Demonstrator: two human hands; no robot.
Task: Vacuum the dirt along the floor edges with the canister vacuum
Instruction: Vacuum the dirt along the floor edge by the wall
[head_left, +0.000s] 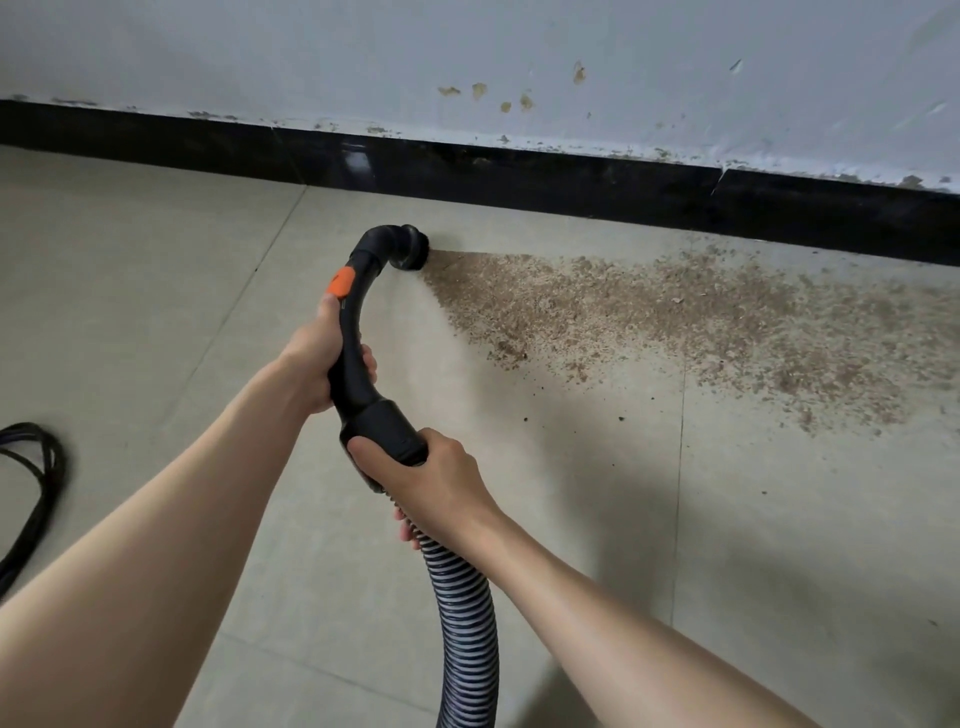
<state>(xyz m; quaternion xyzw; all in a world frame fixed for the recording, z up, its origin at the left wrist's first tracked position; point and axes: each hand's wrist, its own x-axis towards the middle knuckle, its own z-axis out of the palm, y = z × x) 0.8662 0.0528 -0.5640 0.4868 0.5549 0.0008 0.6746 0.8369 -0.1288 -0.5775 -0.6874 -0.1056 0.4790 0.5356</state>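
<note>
Curved handle (349, 358) gripped by left hand (317, 364), hose cuff (387, 434) by right hand (431, 483); brush nozzle (413, 249) at left end of sawdust (649, 317); dust likely scattered rightward if swept fast.

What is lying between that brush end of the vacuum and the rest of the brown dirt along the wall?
Nothing visible. The brush nozzle sits at the left tip of the dirt, which spreads rightward over bare floor tiles beside the black skirting. The coiled cable lies far left, out of the path.

Black vacuum handle (358, 332) with orange switch (340, 282), hose (460, 603) ribbed black/grey-white, dirt (649, 322) speckled tan-brown on beige tiled floor (156, 291), glossy black skirting (519, 176), pale blue-grey wall (311, 52) with brown spots, black cable (36, 483).
</note>
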